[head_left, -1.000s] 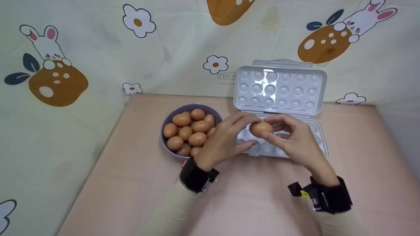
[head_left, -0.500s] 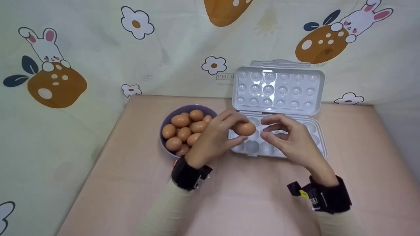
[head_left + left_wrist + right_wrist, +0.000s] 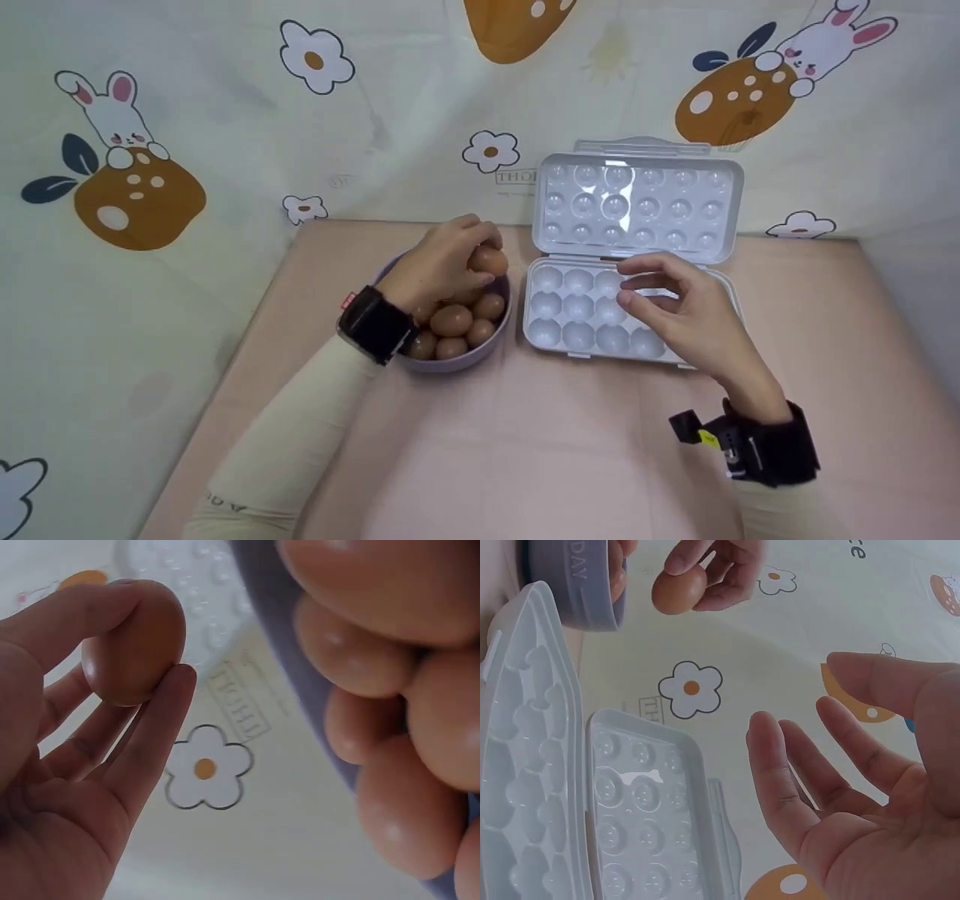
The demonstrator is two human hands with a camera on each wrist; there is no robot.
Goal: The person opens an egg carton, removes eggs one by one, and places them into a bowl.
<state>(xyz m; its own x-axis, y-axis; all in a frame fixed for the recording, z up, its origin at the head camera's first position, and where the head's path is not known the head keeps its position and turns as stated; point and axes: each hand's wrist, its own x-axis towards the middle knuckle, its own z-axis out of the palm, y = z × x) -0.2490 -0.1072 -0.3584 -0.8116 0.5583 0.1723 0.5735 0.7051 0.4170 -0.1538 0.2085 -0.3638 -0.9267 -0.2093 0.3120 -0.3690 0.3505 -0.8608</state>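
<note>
Closest to the camera, bottom of the head view, it's just two cream sleeves with black wrist straps over the pink tabletop (image 3: pixel 525 465).

A bit further in, the right hand (image 3: pixel 686 319) hovers over the open egg tray (image 3: pixel 731 300), right of centre. Fingers loosely spread and a little bent, holding nothing; the right wrist view shows the bare palm clearly. Every cup I can see in the tray has nothing in it, though the hand hides a few on the right side.

Left of the tray is the purple bowl (image 3: pixel 457 364), heaped with brown eggs. The left hand (image 3: pixel 435 266) is over its far rim, pinching one egg (image 3: pixel 489 260) between the thumb and fingertips. The left wrist view shows that egg nipped at the fingertips, clear of the pile, so it isn't resting on anything.

Furthest back, the clear lid (image 3: pixel 637 202) stands propped up against the bunny-and-flower cloth (image 3: pixel 225 112).

My read: this is the carrying part of the job, one egg in hand above the bowl and not set down anywhere yet. Whatever comes next needs a soft lowering, releasing only once the egg is supported, because dropping it onto other shells or hard plastic could crack it.
</note>
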